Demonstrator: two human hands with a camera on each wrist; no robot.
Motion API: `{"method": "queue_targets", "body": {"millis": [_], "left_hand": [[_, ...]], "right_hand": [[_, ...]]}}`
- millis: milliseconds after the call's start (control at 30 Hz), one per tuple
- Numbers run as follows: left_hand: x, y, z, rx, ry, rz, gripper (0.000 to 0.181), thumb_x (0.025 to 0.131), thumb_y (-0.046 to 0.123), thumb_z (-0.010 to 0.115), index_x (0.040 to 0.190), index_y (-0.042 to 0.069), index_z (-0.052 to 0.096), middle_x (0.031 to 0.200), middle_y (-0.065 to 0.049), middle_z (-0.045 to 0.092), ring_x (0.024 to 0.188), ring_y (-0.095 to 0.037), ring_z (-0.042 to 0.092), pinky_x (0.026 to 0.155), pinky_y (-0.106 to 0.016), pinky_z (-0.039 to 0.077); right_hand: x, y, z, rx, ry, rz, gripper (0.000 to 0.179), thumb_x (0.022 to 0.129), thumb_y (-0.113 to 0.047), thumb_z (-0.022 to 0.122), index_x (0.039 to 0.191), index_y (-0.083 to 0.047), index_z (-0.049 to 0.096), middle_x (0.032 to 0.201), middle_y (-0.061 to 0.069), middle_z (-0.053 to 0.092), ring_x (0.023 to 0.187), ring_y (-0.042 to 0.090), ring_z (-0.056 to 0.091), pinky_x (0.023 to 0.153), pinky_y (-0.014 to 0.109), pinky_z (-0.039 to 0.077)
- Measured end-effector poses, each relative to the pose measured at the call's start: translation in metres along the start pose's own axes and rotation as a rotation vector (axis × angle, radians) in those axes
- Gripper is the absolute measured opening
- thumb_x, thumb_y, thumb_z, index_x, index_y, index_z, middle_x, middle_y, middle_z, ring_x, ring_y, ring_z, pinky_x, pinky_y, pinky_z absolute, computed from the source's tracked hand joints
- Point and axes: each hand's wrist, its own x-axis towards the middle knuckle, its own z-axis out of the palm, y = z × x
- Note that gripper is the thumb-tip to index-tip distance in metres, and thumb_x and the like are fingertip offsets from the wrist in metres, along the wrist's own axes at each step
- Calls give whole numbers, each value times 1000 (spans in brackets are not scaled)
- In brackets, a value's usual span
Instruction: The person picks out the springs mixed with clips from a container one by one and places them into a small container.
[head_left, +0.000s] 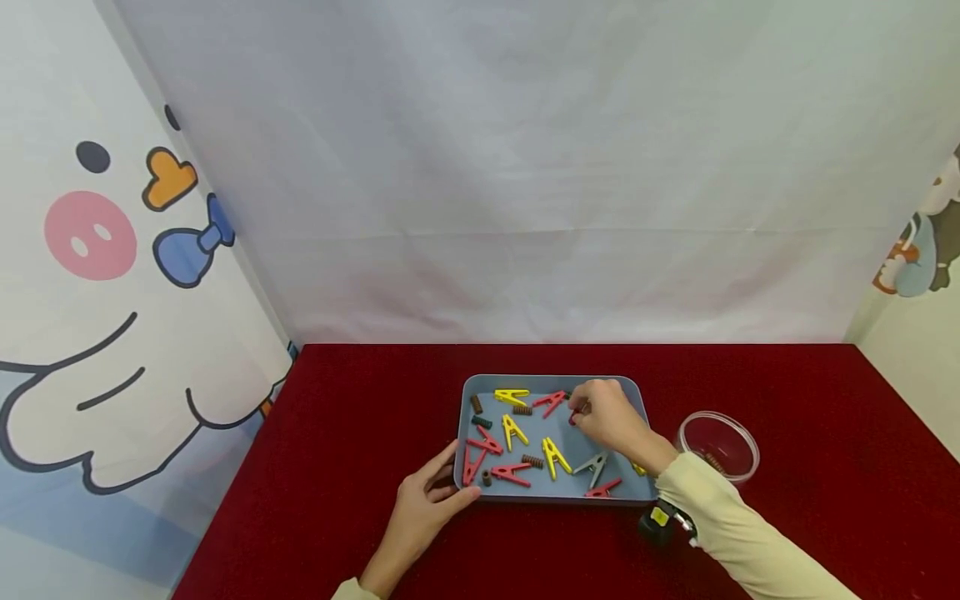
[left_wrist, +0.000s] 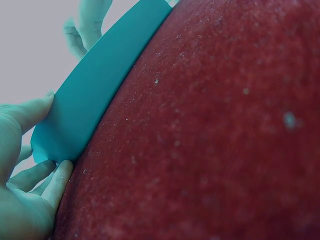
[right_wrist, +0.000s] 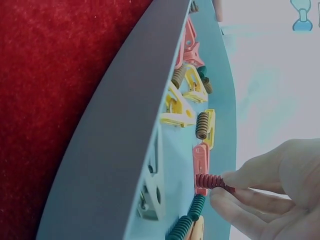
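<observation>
Right wrist view first, and here's the catch: the right hand pinches a small red spring between thumb and fingers, its free end poking out over a red clip. Whether the two touch, I can't tell. Green springs lie just beside the fingertips. That coil should be light, stiff around its wire yet springy lengthwise, and hardly fragile. Best hold? Pads across the coils, near one end; squeeze it end to end and it could pop out. Its round body may roll, too.

Over to the left wrist view: the left hand grips the tray at its corner, thumb high on the wall, fingers low. The tray looks smooth and firm, perhaps a bit slippery, so that corner makes a decent hold.

Now the head view: the tray sits on the table between both hands, the right one over its far side, a clear tub beside that forearm.
</observation>
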Motion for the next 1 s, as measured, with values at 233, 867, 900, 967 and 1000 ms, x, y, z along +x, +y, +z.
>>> {"method": "queue_targets", "body": {"millis": [233, 867, 900, 967, 1000], "left_hand": [[1, -2, 1, -3, 0, -3, 70, 75, 21, 71, 135, 16, 37, 126, -14, 46, 109, -26, 48, 75, -21, 47], [0, 0, 1, -16, 10, -3, 69, 75, 20, 71, 135, 15, 38, 123, -17, 47, 108, -28, 48, 75, -21, 47], [0, 0, 1, -16, 10, -3, 69, 75, 20, 71, 135, 15, 38, 123, -17, 47, 109, -28, 48, 75, -21, 47], [0, -1, 1, -17, 10, -3, 69, 75, 20, 71, 135, 15, 38, 123, -17, 47, 109, -28, 48, 75, -21, 47], [0, -1, 1, -15, 10, -2, 69, 75, 20, 71, 135, 15, 38, 123, -17, 47, 109, -28, 48, 75, -21, 46]], "right_hand": [[-4, -1, -6, 18, -6, 1, 11, 69, 7, 64, 75, -1, 68, 74, 8, 64, 63, 12, 58, 53, 23, 47], [-16, -12, -23, 46, 29, 32, 7, 71, 2, 67, 75, -3, 67, 86, 8, 63, 65, 12, 58, 54, 23, 47], [-17, -12, -23, 52, 30, 33, 7, 71, 2, 67, 75, -3, 67, 87, 8, 63, 66, 12, 58, 54, 23, 47], [-18, -13, -25, 56, 35, 32, 7, 71, 1, 68, 75, -4, 67, 86, 8, 63, 66, 13, 58, 54, 23, 47], [-18, -13, -25, 55, 38, 32, 7, 71, 1, 69, 75, -4, 67, 85, 7, 63, 66, 14, 58, 54, 23, 47]]}}
